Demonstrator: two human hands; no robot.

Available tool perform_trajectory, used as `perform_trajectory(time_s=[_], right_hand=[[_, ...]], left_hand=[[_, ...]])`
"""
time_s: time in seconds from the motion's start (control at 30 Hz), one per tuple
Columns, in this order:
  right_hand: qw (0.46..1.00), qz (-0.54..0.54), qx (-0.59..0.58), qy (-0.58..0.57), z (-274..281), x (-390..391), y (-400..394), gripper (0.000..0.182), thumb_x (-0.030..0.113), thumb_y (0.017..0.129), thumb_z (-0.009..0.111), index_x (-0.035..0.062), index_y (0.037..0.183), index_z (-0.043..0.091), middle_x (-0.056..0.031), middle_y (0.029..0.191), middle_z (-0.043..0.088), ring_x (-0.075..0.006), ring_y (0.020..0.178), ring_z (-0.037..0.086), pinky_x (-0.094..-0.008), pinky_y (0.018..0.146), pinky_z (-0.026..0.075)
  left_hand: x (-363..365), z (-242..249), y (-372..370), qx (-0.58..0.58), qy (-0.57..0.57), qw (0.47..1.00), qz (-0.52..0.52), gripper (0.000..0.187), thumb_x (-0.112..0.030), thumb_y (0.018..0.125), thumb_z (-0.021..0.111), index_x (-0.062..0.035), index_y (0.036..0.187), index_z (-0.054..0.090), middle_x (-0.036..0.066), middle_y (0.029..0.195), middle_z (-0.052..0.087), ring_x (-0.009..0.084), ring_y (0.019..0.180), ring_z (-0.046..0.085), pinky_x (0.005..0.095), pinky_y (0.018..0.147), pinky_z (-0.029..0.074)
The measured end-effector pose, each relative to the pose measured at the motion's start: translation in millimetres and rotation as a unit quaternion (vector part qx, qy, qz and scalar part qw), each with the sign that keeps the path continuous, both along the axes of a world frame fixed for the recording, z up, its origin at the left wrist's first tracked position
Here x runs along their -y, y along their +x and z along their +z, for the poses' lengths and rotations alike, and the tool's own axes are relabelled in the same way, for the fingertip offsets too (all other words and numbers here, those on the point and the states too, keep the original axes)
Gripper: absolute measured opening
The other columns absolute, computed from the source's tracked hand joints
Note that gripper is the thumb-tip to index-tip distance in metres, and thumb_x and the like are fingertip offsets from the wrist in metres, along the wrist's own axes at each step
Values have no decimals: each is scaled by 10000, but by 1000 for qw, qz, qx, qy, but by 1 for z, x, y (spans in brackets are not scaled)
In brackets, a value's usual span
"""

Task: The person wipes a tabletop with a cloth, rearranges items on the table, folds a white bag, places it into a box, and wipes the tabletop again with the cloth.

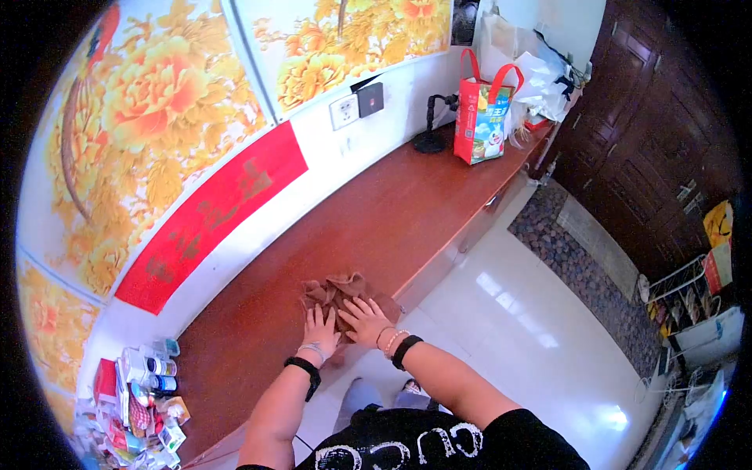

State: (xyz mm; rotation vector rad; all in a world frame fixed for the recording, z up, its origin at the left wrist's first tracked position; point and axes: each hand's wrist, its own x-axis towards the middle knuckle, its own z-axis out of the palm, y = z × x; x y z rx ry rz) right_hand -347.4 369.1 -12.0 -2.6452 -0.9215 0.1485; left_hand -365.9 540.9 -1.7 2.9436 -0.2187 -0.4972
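Observation:
A crumpled brown cloth [335, 288] lies on the reddish-brown wooden cabinet top [376, 215], close to its front edge. My left hand [319, 330] presses on the cloth's near side with its fingers stretched out. Beside it, my right hand [365, 321] lies flat on the cloth, fingers spread. Both palms face down, and the two hands are almost touching. Part of the cloth is hidden beneath them.
A red-handled shopping bag [479, 117] and a black stand [429, 139] occupy the cabinet's far end, near white plastic bags [533, 74]. Bottles and small packages [145, 399] crowd the near left end. A wall socket [343, 112] is above the cabinet. Tiled floor [501, 313] lies to the right.

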Motion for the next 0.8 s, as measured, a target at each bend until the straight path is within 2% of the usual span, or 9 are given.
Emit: perform_trajectory(time_s=[0.2,0.27,0.33,0.37,0.63,0.8], right_hand=[[1000,-25,-7,14,1,20,32,576,369,845,476,144,1353,323,-98,1425,251,-290,1325,189,-499,1063,139],[999,-30,-17,-14,6,34,50,574,374,856,457,142,1359,308,-102,1429,241,-293,1328,179,-498,1063,135],[996,-50,-62,-49,15,53,72,596,382,869,431,156,1387,245,-79,1459,171,-270,1345,128,-478,1079,90],[995,-57,-49,-65,15,65,85,594,395,874,418,165,1392,237,-83,1463,160,-277,1349,110,-478,1080,82],[971,-176,-92,-133,34,164,188,638,479,855,423,214,1398,218,-84,1470,135,-297,1354,76,-486,1080,64],[957,-235,-96,-144,26,206,231,623,463,863,419,220,1399,213,-88,1467,134,-303,1353,70,-486,1080,61]], left_hand=[[19,10,51,-17,9,998,-55,686,-258,815,574,-94,1385,229,235,1432,98,436,1314,96,505,1056,180],[30,3,72,-2,-9,998,-63,689,-268,811,581,-95,1382,236,232,1431,104,437,1312,103,514,1053,180],[50,11,99,-5,-30,997,-77,692,-282,808,586,-97,1379,242,229,1433,102,431,1313,105,534,1046,176],[61,10,114,1,-43,995,-87,687,-290,809,586,-106,1378,247,219,1436,102,422,1317,99,552,1038,175],[172,0,237,32,-82,987,-136,644,-289,820,567,-125,1368,272,193,1443,124,396,1329,88,554,1036,165],[223,17,298,-9,-77,980,-182,631,-260,839,552,-125,1380,257,189,1454,87,399,1332,76,539,1050,158]])
